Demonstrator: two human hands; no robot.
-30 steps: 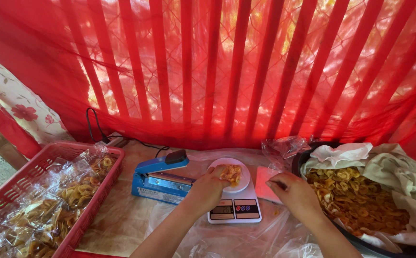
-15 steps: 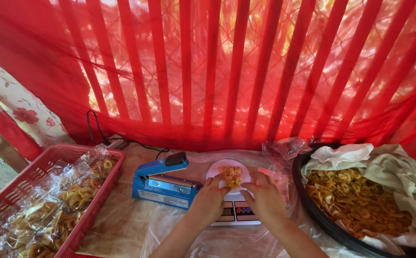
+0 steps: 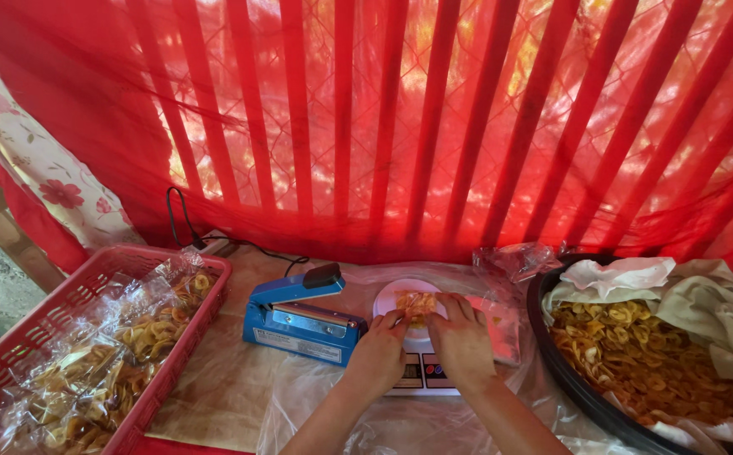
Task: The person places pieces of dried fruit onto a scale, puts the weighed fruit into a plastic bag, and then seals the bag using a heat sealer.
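Largest of the risks, as I judge it, is the wide black round pan of fried yellow banana chips (image 3: 636, 371), lined with crumpled pale paper, which sits just to the right of my right hand (image 3: 465, 341); a careless swing of that elbow could catch its rim and scatter chips over the desk (image 3: 215, 379). To the left of my left hand (image 3: 379, 354), well apart, the red plastic mesh basket of filled clear bags (image 3: 88, 354) is out of harm's way. Just beside my left grip stands the blue metal heat sealer with its black handle (image 3: 299, 316), and a knock from my wrist could shove it along the plastic sheet. Smallest and most likely to go wrong is the small clear plastic bag of chips (image 3: 417, 303) pinched between both grips on the round white pan of the small digital kitchen scale (image 3: 417, 337): my fingers are closed on its mouth, left side and right side, and pressing down would falsify the reading, while a loose hold could let the thin film slip and spill chips over the pan. Against a second ago, my right hand has come across from the edge of the black pan to join the left at the bag, so both hands now meet over the scale.
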